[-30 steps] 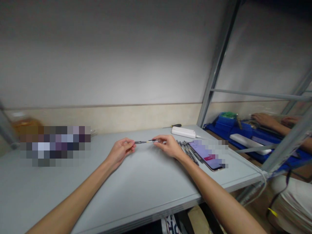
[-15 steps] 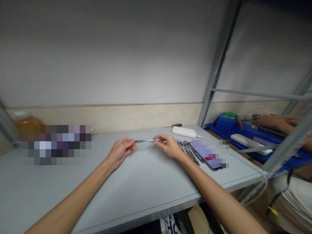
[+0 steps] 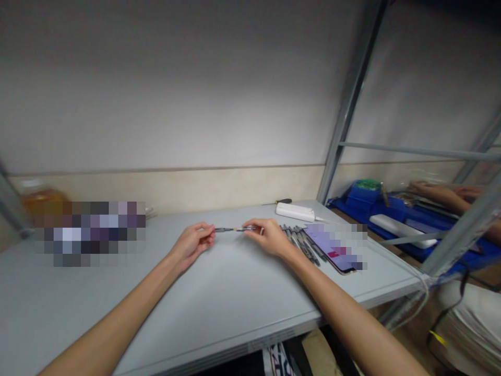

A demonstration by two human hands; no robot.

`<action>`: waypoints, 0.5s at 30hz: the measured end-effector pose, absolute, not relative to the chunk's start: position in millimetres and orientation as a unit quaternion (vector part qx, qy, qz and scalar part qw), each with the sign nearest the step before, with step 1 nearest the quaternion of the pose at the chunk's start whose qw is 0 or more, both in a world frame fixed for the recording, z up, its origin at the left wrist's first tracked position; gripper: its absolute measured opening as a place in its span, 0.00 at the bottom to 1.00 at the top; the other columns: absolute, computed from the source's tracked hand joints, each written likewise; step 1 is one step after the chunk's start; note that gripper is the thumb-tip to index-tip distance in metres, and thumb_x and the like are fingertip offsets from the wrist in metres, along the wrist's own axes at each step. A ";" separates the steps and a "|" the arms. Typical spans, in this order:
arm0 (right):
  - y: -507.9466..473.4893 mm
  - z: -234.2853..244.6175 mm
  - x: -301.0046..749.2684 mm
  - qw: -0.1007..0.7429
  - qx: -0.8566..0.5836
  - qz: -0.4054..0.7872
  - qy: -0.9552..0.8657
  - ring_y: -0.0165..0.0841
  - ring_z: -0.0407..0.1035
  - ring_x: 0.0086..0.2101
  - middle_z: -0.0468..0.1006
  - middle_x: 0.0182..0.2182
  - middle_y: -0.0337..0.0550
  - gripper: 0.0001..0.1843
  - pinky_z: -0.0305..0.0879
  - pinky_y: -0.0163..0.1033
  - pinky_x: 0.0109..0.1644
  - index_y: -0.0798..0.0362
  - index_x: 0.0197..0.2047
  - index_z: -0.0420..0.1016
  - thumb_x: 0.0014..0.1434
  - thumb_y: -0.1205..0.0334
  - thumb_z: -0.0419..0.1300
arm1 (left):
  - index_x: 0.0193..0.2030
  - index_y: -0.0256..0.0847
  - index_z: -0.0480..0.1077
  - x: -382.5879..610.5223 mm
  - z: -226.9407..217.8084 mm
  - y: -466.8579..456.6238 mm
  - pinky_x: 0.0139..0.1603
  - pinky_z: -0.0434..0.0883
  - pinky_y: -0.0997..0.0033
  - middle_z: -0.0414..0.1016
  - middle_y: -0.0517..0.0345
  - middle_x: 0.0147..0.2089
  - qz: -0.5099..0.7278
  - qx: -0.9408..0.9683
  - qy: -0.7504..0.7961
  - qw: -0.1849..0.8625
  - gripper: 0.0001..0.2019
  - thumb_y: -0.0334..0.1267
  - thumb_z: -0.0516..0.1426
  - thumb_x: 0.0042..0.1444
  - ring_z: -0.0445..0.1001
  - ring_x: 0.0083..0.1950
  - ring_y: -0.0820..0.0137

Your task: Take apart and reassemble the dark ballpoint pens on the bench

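Note:
Both my hands hold one thin pen [image 3: 230, 229] level above the grey table [image 3: 219, 297]. My left hand [image 3: 192, 243] pinches its left end with closed fingers. My right hand [image 3: 268, 236] pinches the right end, fingers closed round it. Just right of my right hand, several similar pens [image 3: 303, 243] lie side by side on the table.
A phone [image 3: 332, 250] lies right of the pens. A white oblong device [image 3: 295, 212] and a small screwdriver [image 3: 279, 201] rest near the back wall. A metal shelf post [image 3: 348, 104] rises at right. Beyond it, another person's hands [image 3: 434, 192] work over blue trays [image 3: 395, 216].
My two hands have drawn slightly closer together along the pen; the other person's hands have shifted over the blue trays.

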State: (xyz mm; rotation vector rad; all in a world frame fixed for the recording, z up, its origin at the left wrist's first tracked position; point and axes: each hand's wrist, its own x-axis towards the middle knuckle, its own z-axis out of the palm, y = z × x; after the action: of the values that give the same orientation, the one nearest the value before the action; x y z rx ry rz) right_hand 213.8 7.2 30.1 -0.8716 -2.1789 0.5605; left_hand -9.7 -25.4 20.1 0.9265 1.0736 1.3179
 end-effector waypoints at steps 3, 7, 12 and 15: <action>7.9 29.0 213.7 0.343 -0.352 0.193 -0.849 0.27 0.58 0.23 0.70 0.21 0.39 0.15 0.53 0.32 0.29 0.56 0.34 0.76 0.56 0.55 0.54 | 0.22 0.35 0.63 -9.4 17.3 -26.8 0.24 0.65 0.79 0.67 0.61 0.21 0.529 0.405 0.470 0.579 0.12 0.33 0.64 0.38 0.64 0.20 0.81; 10.9 27.0 215.9 0.328 -0.367 0.232 -0.839 0.25 0.54 0.21 0.62 0.16 0.35 0.19 0.48 0.31 0.26 0.59 0.25 0.75 0.57 0.54 0.52 | 0.22 0.36 0.63 -4.4 14.6 -31.4 0.25 0.64 0.75 0.69 0.60 0.20 0.502 0.473 0.486 0.536 0.14 0.37 0.65 0.35 0.66 0.20 0.77; 16.2 22.6 220.2 0.303 -0.373 0.394 -0.784 0.23 0.44 0.17 0.53 0.13 0.30 0.22 0.39 0.31 0.20 0.59 0.28 0.75 0.55 0.49 0.52 | 0.22 0.38 0.62 0.9 18.9 -34.9 0.26 0.63 0.74 0.70 0.60 0.20 0.531 0.586 0.480 0.380 0.12 0.39 0.62 0.39 0.68 0.23 0.74; 17.5 20.7 221.4 0.295 -0.362 0.517 -0.718 0.22 0.39 0.14 0.49 0.11 0.28 0.20 0.35 0.31 0.18 0.59 0.28 0.73 0.53 0.48 0.53 | 0.22 0.38 0.64 3.5 24.1 -38.9 0.27 0.63 0.75 0.70 0.60 0.21 0.527 0.626 0.491 0.298 0.08 0.36 0.60 0.42 0.69 0.25 0.73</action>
State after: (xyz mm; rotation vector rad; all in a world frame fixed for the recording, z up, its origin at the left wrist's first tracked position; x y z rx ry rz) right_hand 221.4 17.5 20.7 -0.9622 -1.9092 1.3744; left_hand 3.5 -38.9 24.1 1.6625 1.3058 1.4012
